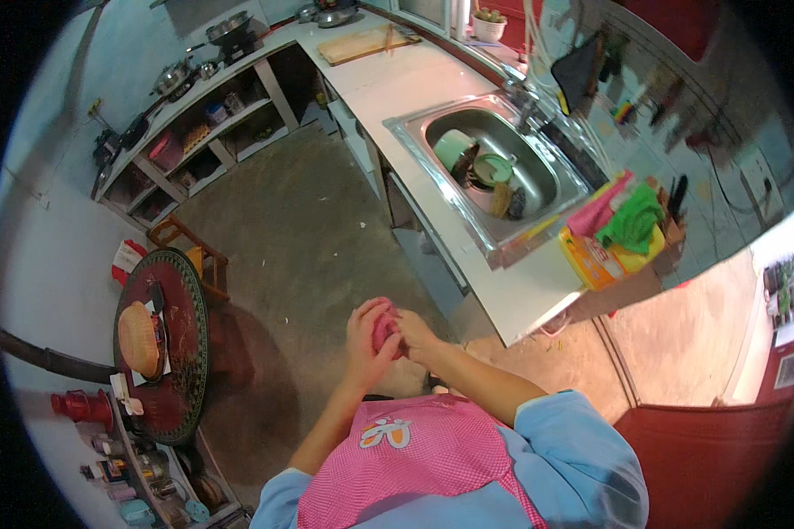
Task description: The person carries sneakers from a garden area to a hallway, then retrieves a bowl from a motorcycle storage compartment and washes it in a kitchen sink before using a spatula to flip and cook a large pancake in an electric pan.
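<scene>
A bunched pink cloth [384,328] is gripped between both hands in front of my pink checked apron [430,456]. My left hand [368,344] wraps it from the left side, fingers curled over the top. From the right, my right hand [415,336] closes on the same cloth; part of its grip is hidden. Ahead and to the right, the steel sink [542,178] holds a pale green bowl [451,149], a green cup or small pot [493,169] and scrubbing pads [501,200]. The faucet [532,119] stands at its back edge.
The white countertop [410,86] runs from the sink to a wooden cutting board [364,45]. Pink and green cloths [632,215] lie on a yellow box [582,261] at the counter's near end. A round table [188,357] with a woven basket [139,338] stands left, beside a wooden chair [215,264].
</scene>
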`<action>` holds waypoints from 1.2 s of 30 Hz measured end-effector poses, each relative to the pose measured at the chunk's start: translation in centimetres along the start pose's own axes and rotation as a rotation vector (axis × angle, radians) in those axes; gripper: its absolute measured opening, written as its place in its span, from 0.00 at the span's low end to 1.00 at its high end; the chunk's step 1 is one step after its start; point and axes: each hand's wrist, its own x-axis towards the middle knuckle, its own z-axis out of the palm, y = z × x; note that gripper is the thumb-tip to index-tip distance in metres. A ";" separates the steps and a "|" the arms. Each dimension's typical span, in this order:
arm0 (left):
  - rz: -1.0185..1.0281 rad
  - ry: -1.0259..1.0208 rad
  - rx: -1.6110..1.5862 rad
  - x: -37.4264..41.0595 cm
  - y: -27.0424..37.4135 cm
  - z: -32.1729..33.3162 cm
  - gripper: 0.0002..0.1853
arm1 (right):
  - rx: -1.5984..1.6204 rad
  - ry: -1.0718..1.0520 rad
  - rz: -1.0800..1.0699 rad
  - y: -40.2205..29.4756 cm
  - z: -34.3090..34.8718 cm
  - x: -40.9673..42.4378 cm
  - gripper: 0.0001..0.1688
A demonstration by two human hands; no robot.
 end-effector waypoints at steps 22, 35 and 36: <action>-0.832 0.388 -0.905 23.5 -34.5 -14.5 0.16 | -0.365 0.211 -0.393 -17.9 9.5 26.4 0.17; -0.800 0.080 -0.737 37.4 -34.7 -7.8 0.12 | -0.772 1.385 -0.459 -31.0 -21.3 33.8 0.18; -0.813 0.091 -0.715 38.8 -33.7 -7.6 0.11 | -0.751 1.443 -0.388 -31.8 -21.1 34.9 0.18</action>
